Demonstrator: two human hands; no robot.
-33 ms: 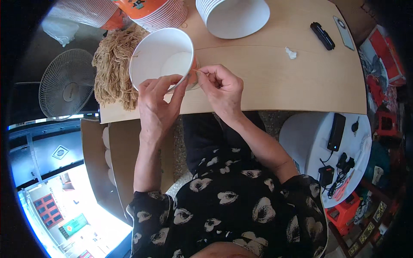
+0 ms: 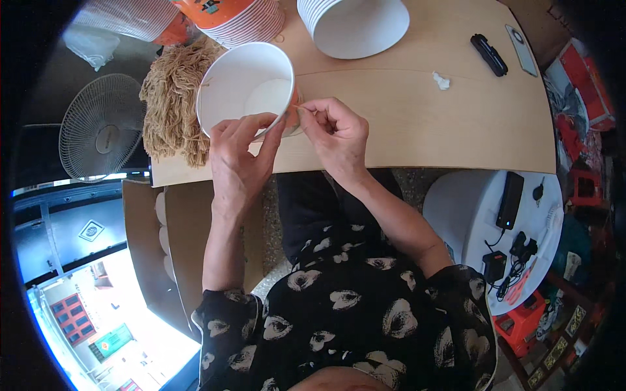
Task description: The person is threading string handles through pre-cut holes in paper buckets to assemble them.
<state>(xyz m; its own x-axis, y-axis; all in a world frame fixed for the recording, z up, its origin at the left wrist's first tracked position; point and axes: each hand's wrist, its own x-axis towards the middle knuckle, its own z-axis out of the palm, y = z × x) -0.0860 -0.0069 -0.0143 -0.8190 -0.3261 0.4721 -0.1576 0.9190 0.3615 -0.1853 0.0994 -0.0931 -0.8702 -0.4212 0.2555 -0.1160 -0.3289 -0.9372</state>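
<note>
The left hand (image 2: 238, 156) grips the near rim of a white paper bowl (image 2: 244, 88), thumb and fingers closed on the rim edge. The bowl is tilted on its side, opening toward the camera, at the near left part of the desk (image 2: 417, 130). The right hand (image 2: 336, 133) is just right of the bowl, fingers pinched together on a thin tan string (image 2: 295, 107) at the bowl's right wall.

Status, as a judgement: the string appears to be at the point of attachment to the bowl's right side. Whether it has passed through the wall cannot be determined. No string is visible at the left side of the rim.

Supplies: a bundle of tan strings (image 2: 173, 98) lies left of the bowl. Stacks of orange-printed bowls (image 2: 238, 19) stand at the far edge, with a white stack (image 2: 352, 23) on its side further right. A large share of bowls therefore seems left to process.
</note>
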